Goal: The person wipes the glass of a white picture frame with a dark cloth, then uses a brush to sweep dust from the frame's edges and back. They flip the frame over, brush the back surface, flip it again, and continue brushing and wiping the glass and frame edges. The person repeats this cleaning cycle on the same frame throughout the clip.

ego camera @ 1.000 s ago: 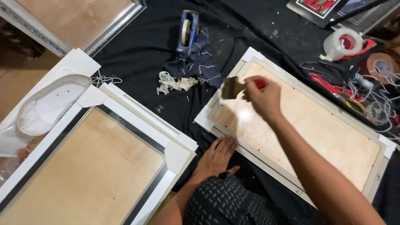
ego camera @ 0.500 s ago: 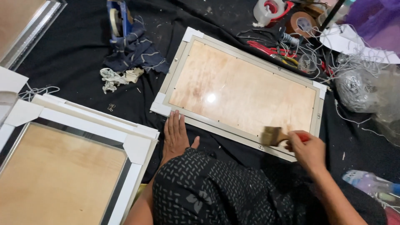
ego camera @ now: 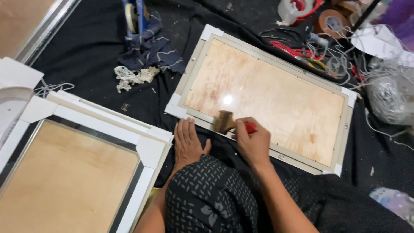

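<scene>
i see my right hand (ego camera: pixel 253 144) closed around a paintbrush (ego camera: pixel 228 123), fingers curled tight on its red handle while the brown bristles rest on the lower left edge of the framed plywood panel (ego camera: pixel 267 97). that panel lies face down on the black cloth (ego camera: pixel 95 51), slanted from upper left to lower right, with white protectors on its corners and a bright glare spot on the wood near the brush. my left hand (ego camera: pixel 187 142) lies flat, palm down, fingers straight and close together, on the cloth just beside the panel's lower left corner; it holds nothing. my knee in dark patterned fabric (ego camera: pixel 207 203) sits right below both hands. to the left lies a second frame with white corner guards (ego camera: pixel 86 159), its plywood back up, well apart from the brush. above it on the cloth are a blue tape dispenser (ego camera: pixel 133 15), a crumpled blue rag (ego camera: pixel 151 49) and a scrap of white string (ego camera: pixel 129 77). at the upper right, past the panel, i see a brown tape roll (ego camera: pixel 333 21) and a tangle of wires and tools (ego camera: pixel 315 51).
</scene>
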